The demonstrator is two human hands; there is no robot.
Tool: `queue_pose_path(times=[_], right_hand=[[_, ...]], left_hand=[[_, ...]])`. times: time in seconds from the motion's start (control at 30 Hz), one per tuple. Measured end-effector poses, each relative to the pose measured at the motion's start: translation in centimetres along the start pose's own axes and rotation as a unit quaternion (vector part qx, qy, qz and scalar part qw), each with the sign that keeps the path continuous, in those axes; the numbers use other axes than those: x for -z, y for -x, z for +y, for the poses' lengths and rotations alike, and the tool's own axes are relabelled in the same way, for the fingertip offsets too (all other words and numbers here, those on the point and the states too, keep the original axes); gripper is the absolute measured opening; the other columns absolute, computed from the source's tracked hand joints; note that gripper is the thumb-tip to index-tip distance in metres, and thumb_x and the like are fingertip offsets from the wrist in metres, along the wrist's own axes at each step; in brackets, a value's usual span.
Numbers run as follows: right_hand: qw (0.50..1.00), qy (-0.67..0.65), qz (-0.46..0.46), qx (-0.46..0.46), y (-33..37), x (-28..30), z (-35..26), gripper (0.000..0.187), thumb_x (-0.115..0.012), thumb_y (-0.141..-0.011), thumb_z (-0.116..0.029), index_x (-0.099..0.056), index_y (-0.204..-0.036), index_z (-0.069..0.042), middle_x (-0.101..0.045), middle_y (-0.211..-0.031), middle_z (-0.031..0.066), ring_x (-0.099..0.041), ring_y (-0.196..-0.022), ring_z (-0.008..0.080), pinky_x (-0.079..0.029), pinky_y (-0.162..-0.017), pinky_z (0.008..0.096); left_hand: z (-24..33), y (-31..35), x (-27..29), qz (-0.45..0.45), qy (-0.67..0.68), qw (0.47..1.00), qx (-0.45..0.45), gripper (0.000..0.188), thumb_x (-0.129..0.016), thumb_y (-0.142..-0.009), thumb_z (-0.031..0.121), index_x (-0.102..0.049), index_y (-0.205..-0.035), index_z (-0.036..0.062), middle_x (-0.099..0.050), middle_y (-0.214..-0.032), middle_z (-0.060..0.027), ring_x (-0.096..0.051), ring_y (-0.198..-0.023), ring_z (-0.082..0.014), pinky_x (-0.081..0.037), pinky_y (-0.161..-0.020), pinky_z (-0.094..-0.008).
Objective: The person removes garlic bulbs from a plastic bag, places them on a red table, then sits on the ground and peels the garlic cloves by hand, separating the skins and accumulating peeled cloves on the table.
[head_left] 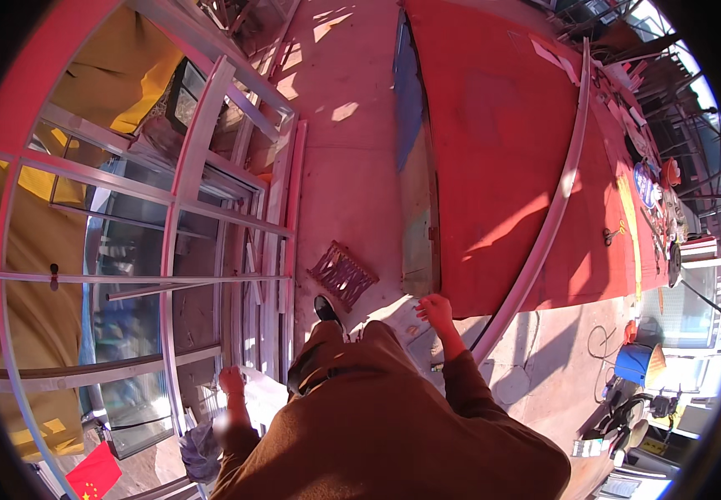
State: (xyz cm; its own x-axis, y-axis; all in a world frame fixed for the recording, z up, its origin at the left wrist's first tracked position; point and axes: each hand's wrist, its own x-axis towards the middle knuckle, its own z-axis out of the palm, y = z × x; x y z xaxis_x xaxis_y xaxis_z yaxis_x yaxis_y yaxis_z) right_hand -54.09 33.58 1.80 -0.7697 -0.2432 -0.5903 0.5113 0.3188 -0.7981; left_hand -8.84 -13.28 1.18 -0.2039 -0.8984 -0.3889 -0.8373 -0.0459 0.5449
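My right hand hangs beside the near left corner of a large table with a red top. Its fingers are loosely curled and apart, and I see nothing in them. A long pale metal profile lies across the tabletop and reaches past its near edge. On my left, my left hand is low by the bundled frame pieces, near a whitish sheet. Its fingers are hidden, so any grip is unclear. A dark grey bag or cloth is beside my left forearm.
A metal window frame with crossbars fills the left. A low folding stool stands on the floor ahead of my feet. Scissors and a yellow strip lie on the table. A blue box stands right, near a loose cable.
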Motion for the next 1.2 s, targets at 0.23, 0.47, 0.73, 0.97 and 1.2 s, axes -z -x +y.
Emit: queue_pose_path(times=[0.23,0.47,0.73,0.97,1.2], right_hand=[[0.996,0.083,0.006,0.017,-1.9,-3.9,-5.5,0.021,-0.063,-0.095,-0.017,-0.07,-0.1,0.002,-0.074,-0.079,0.0115,-0.07,-0.061,0.017,-0.055,-0.054,0.0308],[0.991,0.131,0.03,0.002,-5.4,-5.7,-7.9,0.022,-0.063,-0.093,-0.018,-0.071,-0.093,0.002,-0.074,-0.075,0.0113,-0.071,-0.061,0.0179,-0.057,-0.059,0.0326],[0.988,0.11,0.107,-0.016,-13.0,-1.6,-13.1,0.024,-0.063,-0.091,-0.022,-0.072,-0.091,0.0,-0.075,-0.078,0.0131,-0.075,-0.07,0.0249,-0.059,-0.069,0.0395],[0.878,0.42,0.213,-0.088,-17.7,6.4,-15.8,0.035,-0.079,-0.083,-0.031,-0.074,-0.091,0.002,-0.075,-0.084,0.0177,-0.075,-0.092,0.0334,-0.059,-0.079,0.0457],[0.923,0.311,0.121,-0.191,-17.3,7.0,-21.2,0.036,-0.082,-0.082,-0.032,-0.075,-0.094,0.002,-0.073,-0.094,0.0224,-0.073,-0.094,0.0358,-0.059,-0.082,0.0445]], left_hand=[[6.4,-3.7,-2.6,-0.029,0.157,0.987,-0.008,0.03,-0.061,-0.098,0.026,-0.063,-0.081,0.002,-0.057,-0.061,-0.0042,-0.053,-0.046,-0.013,-0.048,-0.041,-0.0297],[8.1,-9.1,-4.4,-0.032,0.164,0.986,0.014,0.028,-0.061,-0.096,0.021,-0.062,-0.08,-0.0012,-0.056,-0.061,-0.0071,-0.054,-0.044,-0.0152,-0.049,-0.037,-0.0319],[13.0,-12.0,-5.9,0.007,0.062,0.998,-0.002,0.025,-0.062,-0.09,0.017,-0.066,-0.079,-0.0051,-0.061,-0.063,-0.0106,-0.059,-0.047,-0.0188,-0.055,-0.04,-0.0365],[21.2,-14.9,-8.1,0.006,0.153,0.988,-0.001,0.023,-0.062,-0.088,0.016,-0.066,-0.077,-0.004,-0.061,-0.059,-0.0094,-0.059,-0.045,-0.0172,-0.053,-0.039,-0.0341],[29.2,-16.5,-11.4,0.019,0.111,0.991,-0.071,0.025,-0.061,-0.091,0.018,-0.068,-0.08,-0.0034,-0.064,-0.063,-0.0115,-0.06,-0.046,-0.0171,-0.052,-0.041,-0.0312]])
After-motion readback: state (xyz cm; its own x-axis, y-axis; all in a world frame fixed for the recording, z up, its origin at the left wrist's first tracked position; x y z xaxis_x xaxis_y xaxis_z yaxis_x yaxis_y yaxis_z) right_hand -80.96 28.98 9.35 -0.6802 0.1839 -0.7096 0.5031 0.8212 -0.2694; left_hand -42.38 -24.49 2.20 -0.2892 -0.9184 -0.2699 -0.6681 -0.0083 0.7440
